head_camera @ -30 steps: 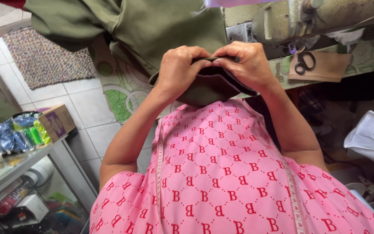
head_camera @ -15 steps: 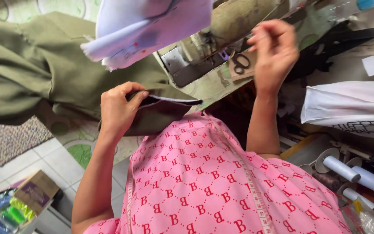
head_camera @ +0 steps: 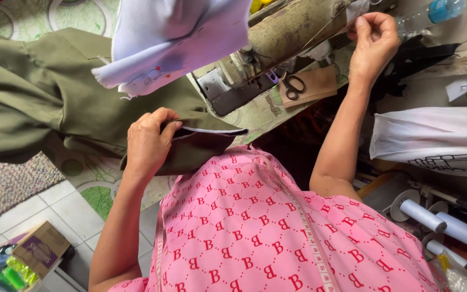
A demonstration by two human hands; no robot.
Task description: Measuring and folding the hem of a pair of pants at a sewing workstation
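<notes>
Two hands at a sewing machine
Left hand [head_camera: 149,141] grips the olive garment [head_camera: 39,103] at its folded edge; right hand [head_camera: 373,40] pinches thread by the sewing machine [head_camera: 282,40], scissors [head_camera: 294,85] lying between

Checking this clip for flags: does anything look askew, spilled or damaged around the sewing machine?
Nothing spilled or broken. The worn beige sewing machine looks scuffed and grimy. The olive green fabric garment lies bunched, its edge pinched by the left hand. The right hand is raised by the machine's end. Small black-handled scissors lie flat on a brown patch.
</notes>
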